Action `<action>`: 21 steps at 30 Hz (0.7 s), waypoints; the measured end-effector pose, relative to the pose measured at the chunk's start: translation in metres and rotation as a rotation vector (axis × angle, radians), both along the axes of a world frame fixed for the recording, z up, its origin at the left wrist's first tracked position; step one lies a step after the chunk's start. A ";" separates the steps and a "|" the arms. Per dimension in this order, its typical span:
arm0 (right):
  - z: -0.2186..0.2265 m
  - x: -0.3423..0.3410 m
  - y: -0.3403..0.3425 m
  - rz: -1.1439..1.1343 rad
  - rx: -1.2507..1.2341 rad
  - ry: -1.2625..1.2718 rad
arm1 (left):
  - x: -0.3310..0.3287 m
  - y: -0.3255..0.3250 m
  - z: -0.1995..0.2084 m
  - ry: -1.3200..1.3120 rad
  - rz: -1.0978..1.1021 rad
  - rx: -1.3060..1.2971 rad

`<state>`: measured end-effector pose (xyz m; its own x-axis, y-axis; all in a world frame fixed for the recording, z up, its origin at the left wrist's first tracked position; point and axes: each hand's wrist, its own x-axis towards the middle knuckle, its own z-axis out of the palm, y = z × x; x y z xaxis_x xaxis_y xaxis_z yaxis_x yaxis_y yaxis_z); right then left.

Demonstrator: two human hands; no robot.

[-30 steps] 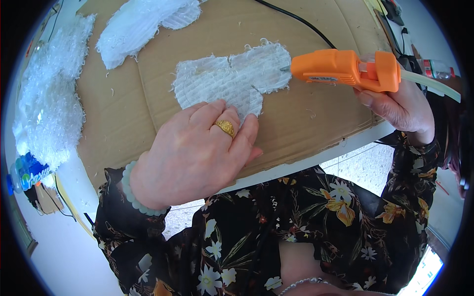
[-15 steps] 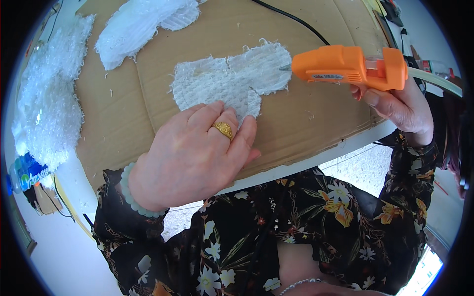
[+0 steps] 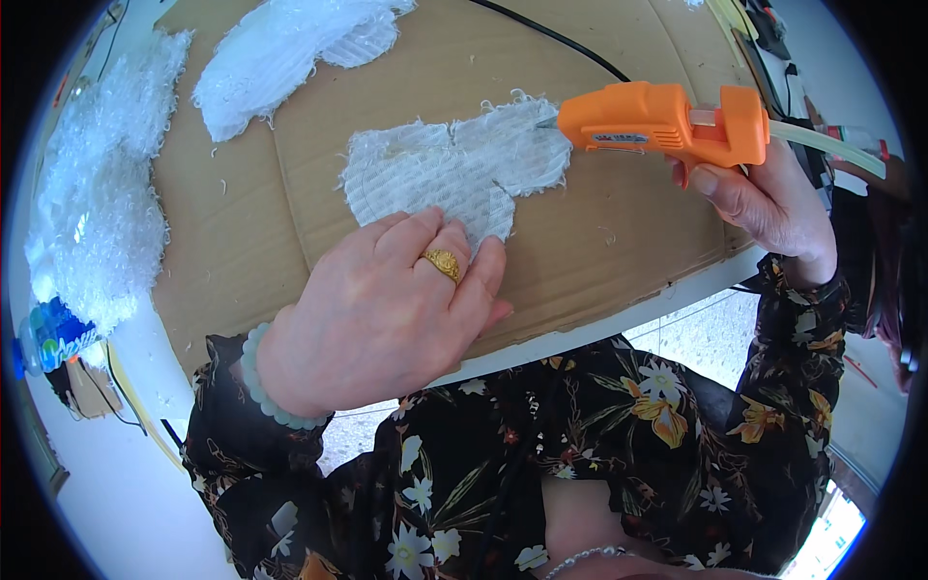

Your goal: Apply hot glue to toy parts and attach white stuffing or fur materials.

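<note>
A white, fray-edged piece of fabric (image 3: 425, 169) lies flat on a brown cardboard sheet (image 3: 599, 237), with a slit at its top edge and another at its lower right. My left hand (image 3: 387, 300) rests palm down, its outstretched fingertips pressing the fabric's lower edge; the thumb is partly hidden. Gripped in my right hand (image 3: 768, 203) by its handle is an orange hot glue gun (image 3: 638, 116). The gun's metal nozzle points left and meets or hovers just over the fabric's right end. A pale glue stick (image 3: 822, 142) sticks out of its back.
More white fluffy fabric (image 3: 290, 53) lies at the far left of the cardboard. A large shaggy white pile (image 3: 101, 184) stands along the left edge, with a blue-labelled bottle (image 3: 53, 333) below it. A black cord (image 3: 551, 34) crosses the far side.
My right hand has shifted the glue gun slightly left, bringing its nozzle further over the fabric's right end. My left hand stays on the fabric; the whole view has shifted a little.
</note>
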<state>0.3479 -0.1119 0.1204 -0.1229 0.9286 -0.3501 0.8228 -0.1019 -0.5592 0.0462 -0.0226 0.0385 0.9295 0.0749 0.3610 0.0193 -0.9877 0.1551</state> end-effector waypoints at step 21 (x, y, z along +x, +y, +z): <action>-0.006 -0.006 0.003 0.111 0.219 -0.014 | 0.000 -0.003 0.007 0.026 0.041 -0.064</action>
